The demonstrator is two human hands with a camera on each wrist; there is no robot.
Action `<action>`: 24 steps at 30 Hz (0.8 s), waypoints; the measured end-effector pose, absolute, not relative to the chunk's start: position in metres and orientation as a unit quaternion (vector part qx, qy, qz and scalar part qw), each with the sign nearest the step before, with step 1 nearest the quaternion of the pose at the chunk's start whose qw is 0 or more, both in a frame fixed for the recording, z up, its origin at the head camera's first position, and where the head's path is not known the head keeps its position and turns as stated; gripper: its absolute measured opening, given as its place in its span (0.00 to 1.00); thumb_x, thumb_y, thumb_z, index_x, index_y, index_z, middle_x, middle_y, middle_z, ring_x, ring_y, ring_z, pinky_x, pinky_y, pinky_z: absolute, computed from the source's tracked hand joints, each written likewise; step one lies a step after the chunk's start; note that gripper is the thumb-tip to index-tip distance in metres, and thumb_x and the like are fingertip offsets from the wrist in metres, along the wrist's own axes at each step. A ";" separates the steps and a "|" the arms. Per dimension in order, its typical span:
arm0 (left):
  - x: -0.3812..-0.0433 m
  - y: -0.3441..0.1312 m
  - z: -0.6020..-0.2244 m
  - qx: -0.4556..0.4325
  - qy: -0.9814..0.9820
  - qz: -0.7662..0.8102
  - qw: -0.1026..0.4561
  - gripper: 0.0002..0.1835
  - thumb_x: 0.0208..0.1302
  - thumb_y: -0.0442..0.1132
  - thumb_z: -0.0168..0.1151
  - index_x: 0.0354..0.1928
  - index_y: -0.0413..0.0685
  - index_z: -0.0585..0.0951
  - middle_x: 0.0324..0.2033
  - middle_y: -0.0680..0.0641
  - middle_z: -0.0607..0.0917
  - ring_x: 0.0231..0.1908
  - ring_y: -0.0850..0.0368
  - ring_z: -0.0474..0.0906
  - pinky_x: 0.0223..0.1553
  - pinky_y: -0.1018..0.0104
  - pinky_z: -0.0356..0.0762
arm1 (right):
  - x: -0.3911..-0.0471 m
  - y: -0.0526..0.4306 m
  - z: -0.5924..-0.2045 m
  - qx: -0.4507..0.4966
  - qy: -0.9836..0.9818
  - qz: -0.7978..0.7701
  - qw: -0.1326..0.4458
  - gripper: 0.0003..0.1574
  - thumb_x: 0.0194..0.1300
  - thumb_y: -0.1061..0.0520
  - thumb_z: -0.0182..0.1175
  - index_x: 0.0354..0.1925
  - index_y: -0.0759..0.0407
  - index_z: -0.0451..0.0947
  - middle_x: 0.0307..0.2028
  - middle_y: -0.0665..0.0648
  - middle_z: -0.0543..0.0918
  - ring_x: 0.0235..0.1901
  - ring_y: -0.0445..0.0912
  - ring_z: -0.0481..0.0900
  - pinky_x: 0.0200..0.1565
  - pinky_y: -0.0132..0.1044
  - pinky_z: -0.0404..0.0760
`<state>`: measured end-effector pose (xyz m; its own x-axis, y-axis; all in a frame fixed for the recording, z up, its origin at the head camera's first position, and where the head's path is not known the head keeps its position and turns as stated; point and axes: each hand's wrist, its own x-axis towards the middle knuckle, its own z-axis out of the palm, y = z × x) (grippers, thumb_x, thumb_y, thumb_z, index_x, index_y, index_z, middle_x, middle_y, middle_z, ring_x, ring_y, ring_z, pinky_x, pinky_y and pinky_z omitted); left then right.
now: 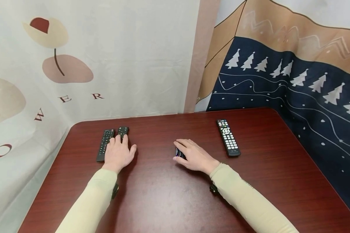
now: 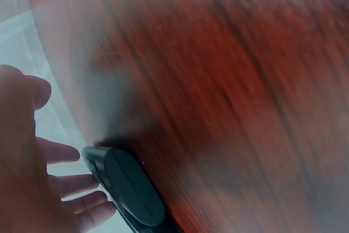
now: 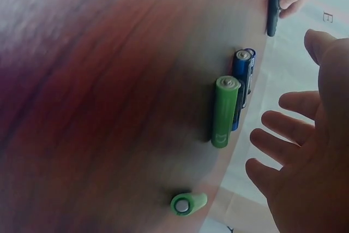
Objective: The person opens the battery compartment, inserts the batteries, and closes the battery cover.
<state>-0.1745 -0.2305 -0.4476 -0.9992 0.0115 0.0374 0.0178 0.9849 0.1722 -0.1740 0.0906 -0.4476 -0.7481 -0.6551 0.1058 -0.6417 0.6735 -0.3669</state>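
My left hand (image 1: 117,154) is over the small black remote control (image 1: 123,130), its fingers extended and fingertips right at it. A longer black remote control (image 1: 103,147) lies along that hand's left side, partly covered. In the left wrist view, loosely extended fingers reach beside the end of a black remote control (image 2: 133,186). My right hand (image 1: 195,157) hovers, relaxed, over batteries (image 1: 179,153), mostly hiding them in the head view. From the right wrist, a green battery (image 3: 224,113) shows beside blue batteries (image 3: 243,68), with another green battery (image 3: 188,204) lying apart, all outside the fingers.
On the right of the reddish-brown table (image 1: 151,194) lies a black remote control with white buttons (image 1: 228,138). A pale printed curtain (image 1: 134,64) stands behind the table, and a dark blue patterned cloth (image 1: 280,87) hangs at the back right.
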 end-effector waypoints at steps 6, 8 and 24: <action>-0.176 -0.227 -0.448 -0.004 -0.996 -0.091 0.007 0.36 0.76 0.50 0.49 0.74 0.29 0.61 0.67 0.24 0.65 0.61 0.21 0.62 0.62 0.30 0.64 | -0.173 0.088 -0.447 -0.364 0.910 -0.197 0.008 0.41 0.77 0.40 0.57 0.74 0.66 0.66 0.72 0.65 0.70 0.73 0.57 0.67 0.75 0.55 0.60; -0.176 -0.226 -0.449 -0.004 -0.996 -0.090 0.007 0.35 0.76 0.48 0.50 0.74 0.30 0.61 0.67 0.25 0.65 0.60 0.21 0.64 0.61 0.29 0.65 | -0.173 0.087 -0.447 -0.365 0.910 -0.198 0.009 0.41 0.77 0.40 0.57 0.74 0.66 0.66 0.72 0.65 0.70 0.73 0.57 0.67 0.75 0.55 0.60; -0.177 -0.215 -0.452 -0.010 -0.991 -0.124 0.050 0.31 0.68 0.31 0.60 0.70 0.28 0.62 0.56 0.22 0.65 0.47 0.23 0.69 0.44 0.35 0.77 | -0.170 0.081 -0.443 -0.368 0.902 -0.227 0.009 0.41 0.78 0.41 0.56 0.75 0.64 0.65 0.74 0.64 0.68 0.74 0.55 0.65 0.76 0.52 0.59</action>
